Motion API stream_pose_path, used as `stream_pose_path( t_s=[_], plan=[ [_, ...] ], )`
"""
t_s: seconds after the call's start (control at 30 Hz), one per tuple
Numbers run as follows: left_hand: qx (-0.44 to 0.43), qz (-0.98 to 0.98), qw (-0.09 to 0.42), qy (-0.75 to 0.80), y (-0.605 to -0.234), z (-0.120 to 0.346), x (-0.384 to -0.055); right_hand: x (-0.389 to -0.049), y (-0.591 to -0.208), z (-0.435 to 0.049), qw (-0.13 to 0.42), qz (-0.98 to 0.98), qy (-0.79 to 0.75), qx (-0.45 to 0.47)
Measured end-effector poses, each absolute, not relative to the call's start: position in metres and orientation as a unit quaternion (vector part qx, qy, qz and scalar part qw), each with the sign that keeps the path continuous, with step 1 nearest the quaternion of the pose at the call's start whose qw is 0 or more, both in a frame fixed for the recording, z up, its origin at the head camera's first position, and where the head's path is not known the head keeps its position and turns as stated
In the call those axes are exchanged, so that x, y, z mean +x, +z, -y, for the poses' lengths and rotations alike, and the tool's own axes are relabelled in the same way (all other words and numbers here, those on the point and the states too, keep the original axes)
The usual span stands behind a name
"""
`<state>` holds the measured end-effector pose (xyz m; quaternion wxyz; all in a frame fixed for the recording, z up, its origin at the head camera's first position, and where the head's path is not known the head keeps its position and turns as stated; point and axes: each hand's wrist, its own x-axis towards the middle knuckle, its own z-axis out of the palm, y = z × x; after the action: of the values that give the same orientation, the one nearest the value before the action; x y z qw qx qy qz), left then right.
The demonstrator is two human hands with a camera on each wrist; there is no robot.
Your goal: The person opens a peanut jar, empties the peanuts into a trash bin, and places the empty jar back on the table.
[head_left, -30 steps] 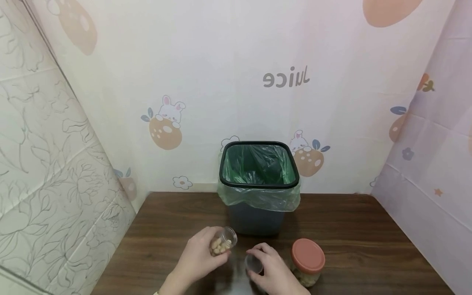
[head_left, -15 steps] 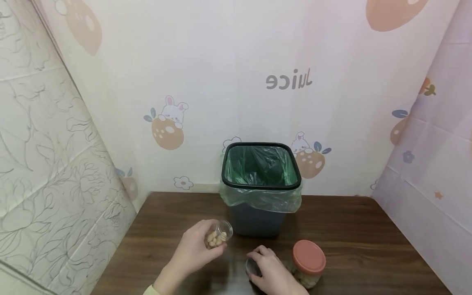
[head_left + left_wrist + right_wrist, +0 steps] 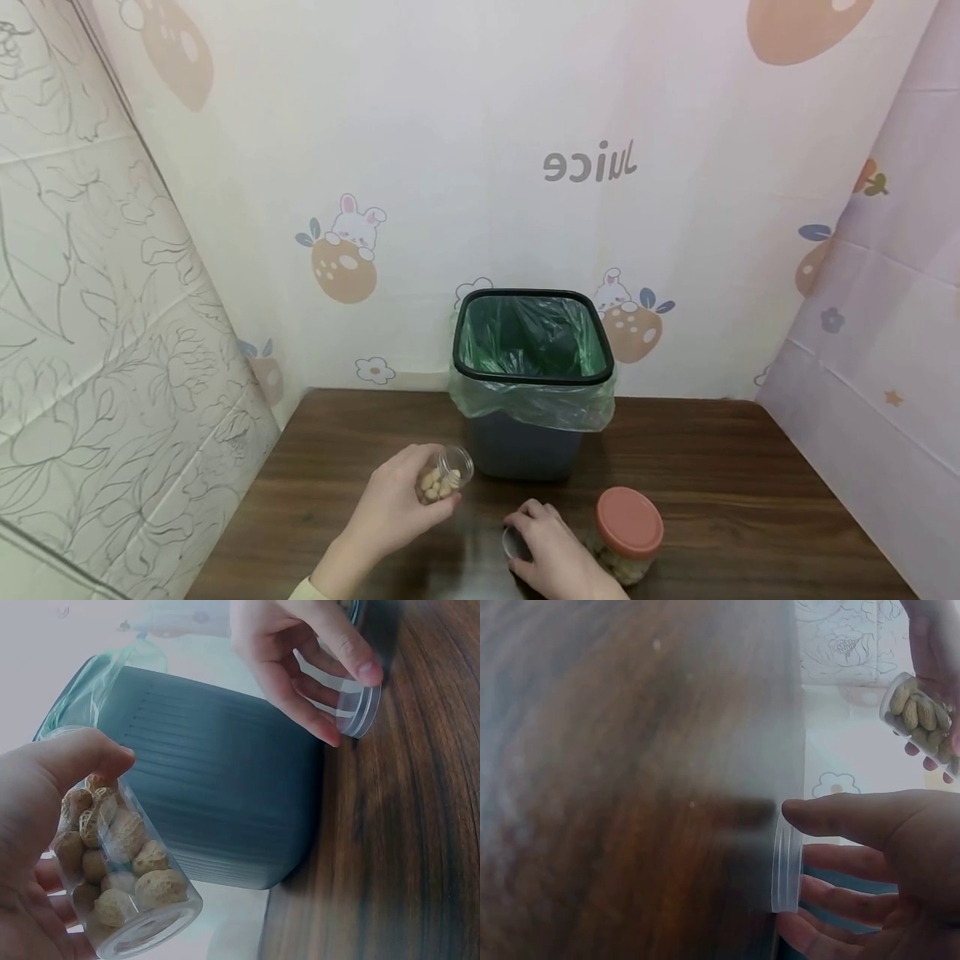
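My left hand grips a small clear jar without a lid, its mouth tipped up toward the bin. Peanuts in their shells fill much of it, as the left wrist view shows. With thumb and fingers at its rim, my right hand holds a clear round lid right at the wooden tabletop. The left wrist view shows the lid by its edge between thumb and fingers. Right beside the right hand stands a larger jar with a pink lid.
Behind the hands stands a dark grey bin with a black rim and a green plastic liner folded over it. The brown wooden table runs back to printed curtains, which also hang at both sides.
My left hand has shifted a little left with the jar, away from the right hand. The right hand has tilted slightly over the lid, which now shows less of its face.
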<state>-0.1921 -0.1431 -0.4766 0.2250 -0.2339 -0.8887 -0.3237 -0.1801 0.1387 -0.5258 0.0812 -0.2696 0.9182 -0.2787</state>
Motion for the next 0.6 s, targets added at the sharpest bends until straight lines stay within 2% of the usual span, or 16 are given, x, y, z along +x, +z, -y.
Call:
stream_pose_path(
  t_s=[0.3, 0.6],
  plan=[
    [-0.235, 0.888, 0.223, -0.327, -0.474, 0.141, -0.192, -0.181, -0.525, -0.136, 0.104, -0.922, -0.272, -0.255],
    [-0.228, 0.888, 0.227, -0.328, -0.467, 0.145, -0.192, -0.171, -0.498, -0.136, 0.058, -0.911, -0.302, -0.275]
  ],
)
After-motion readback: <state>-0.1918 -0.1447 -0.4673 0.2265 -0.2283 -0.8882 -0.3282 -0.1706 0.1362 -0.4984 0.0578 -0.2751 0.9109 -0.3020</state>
